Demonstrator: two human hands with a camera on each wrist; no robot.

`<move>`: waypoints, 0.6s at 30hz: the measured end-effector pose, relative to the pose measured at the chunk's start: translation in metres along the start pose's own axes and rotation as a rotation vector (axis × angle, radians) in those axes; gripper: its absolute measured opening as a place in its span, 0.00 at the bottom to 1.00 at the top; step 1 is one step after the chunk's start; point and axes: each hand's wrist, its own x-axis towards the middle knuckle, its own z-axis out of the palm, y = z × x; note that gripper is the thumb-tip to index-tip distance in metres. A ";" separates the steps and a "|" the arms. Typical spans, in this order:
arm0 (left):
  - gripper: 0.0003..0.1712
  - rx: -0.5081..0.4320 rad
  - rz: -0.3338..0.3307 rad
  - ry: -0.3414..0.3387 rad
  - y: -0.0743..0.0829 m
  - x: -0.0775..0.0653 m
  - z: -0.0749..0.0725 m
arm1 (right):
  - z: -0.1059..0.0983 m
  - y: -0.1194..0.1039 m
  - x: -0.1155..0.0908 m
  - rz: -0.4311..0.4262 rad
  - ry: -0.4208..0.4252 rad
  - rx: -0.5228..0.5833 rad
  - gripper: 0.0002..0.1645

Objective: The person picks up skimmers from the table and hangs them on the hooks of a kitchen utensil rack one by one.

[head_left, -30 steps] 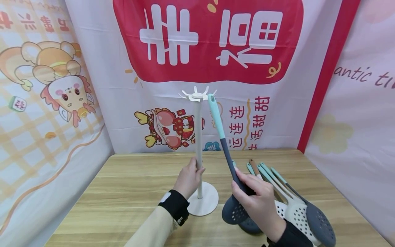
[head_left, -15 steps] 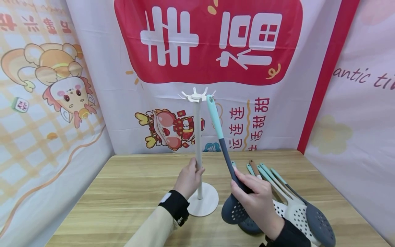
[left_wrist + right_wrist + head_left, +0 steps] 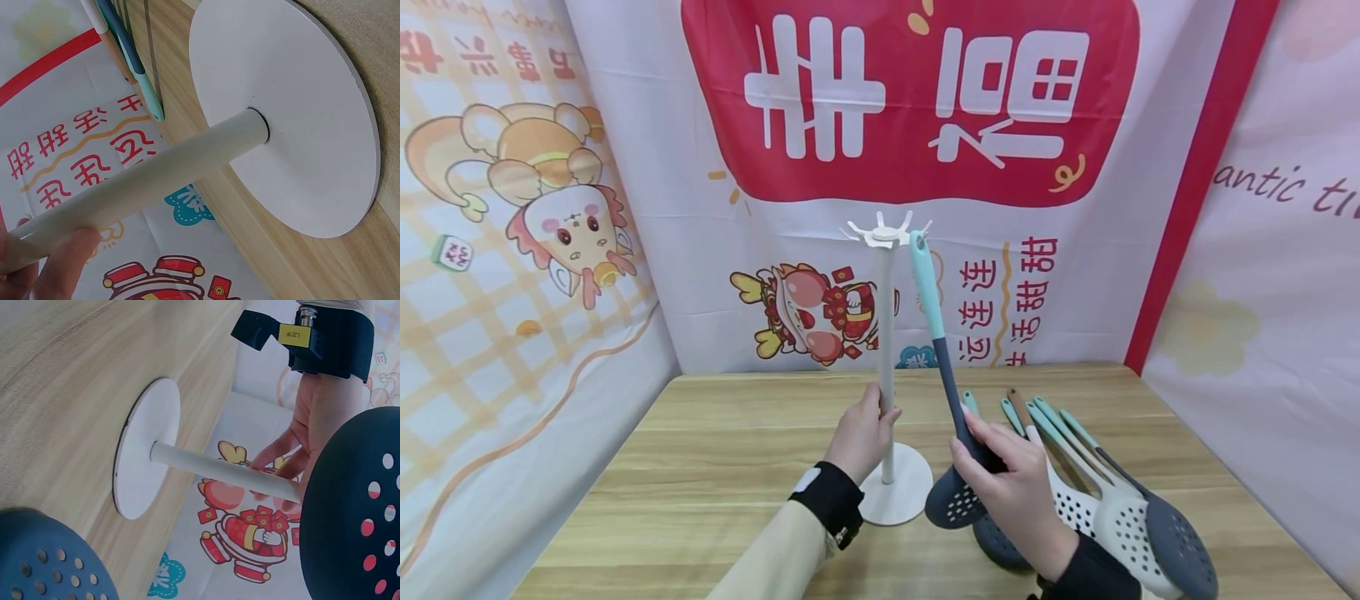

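Note:
In the head view my left hand grips the pole of a white utensil stand with a round base. Short hooks fan out at its top. My right hand holds a dark slotted spoon low on its shaft, near the perforated bowl. Its mint handle end points up, with the hanging hole beside a right-hand hook; I cannot tell whether they touch. The left wrist view shows fingers around the pole. In the right wrist view the spoon's bowl looms at the right.
Several more utensils lie on the wooden table to the right, among them a white perforated turner and a dark perforated one. Another dark bowl lies partly under my right hand. A printed cloth hangs behind the table.
My right hand has shifted slightly left, and the slotted spoon stands a little more upright, its bowl nearer the stand's base. The left hand keeps its grip on the pole.

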 end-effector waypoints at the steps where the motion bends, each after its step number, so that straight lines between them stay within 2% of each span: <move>1: 0.18 0.000 0.001 0.000 0.000 0.000 0.000 | 0.000 0.000 0.000 0.002 -0.004 -0.004 0.24; 8: 0.18 0.007 0.011 0.007 0.000 0.000 0.001 | 0.005 0.006 -0.003 0.019 -0.023 -0.052 0.26; 18: 0.17 0.017 0.034 0.012 0.000 -0.001 0.001 | 0.014 0.011 -0.002 0.077 -0.093 -0.147 0.25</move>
